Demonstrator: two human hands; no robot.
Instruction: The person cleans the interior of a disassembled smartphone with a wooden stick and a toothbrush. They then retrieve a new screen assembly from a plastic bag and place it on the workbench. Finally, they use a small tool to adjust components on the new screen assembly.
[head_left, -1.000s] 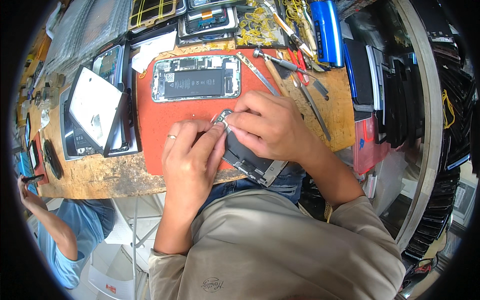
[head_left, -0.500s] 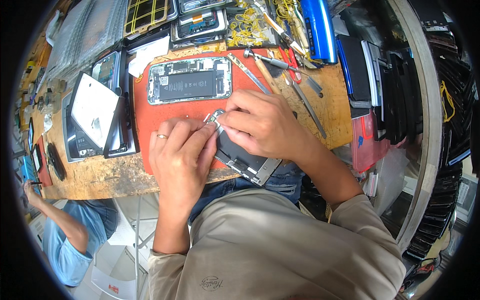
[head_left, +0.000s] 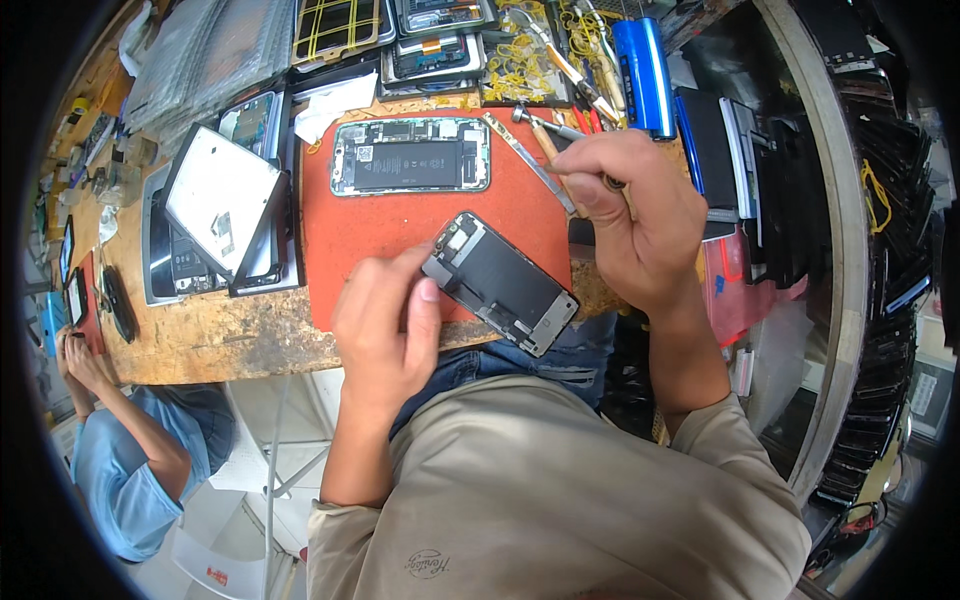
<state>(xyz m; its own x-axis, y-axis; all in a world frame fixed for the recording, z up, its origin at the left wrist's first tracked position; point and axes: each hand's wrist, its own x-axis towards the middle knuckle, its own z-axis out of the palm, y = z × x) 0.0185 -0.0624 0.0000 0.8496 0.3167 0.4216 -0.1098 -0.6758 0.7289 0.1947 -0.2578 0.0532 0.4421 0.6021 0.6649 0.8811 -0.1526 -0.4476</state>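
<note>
A phone screen assembly (head_left: 510, 290) lies tilted with its dark back up, its lower corner reaching past the bench's front edge. My left hand (head_left: 385, 320) grips its upper left end, index fingertip at the corner and thumb along the near side. Raised to the right of the panel, my right hand (head_left: 645, 220) has its thumb and fingers pinched together. A small dark round end shows between them; the rest is hidden. Behind the panel, an opened phone body (head_left: 410, 157) with a black battery rests on the red mat (head_left: 380, 235).
A wooden-handled tool (head_left: 545, 140) and a metal strip-like tool (head_left: 525, 155) lie beside my right hand. Stacked device parts (head_left: 225, 195) stand left, a blue cylinder (head_left: 643, 80) back right. At far left, another person's hands (head_left: 85, 360) work.
My right hand has left the panel's upper end and moved right and up toward the tools. The left hand stays at the panel, now more uncovered. The view has shifted slightly.
</note>
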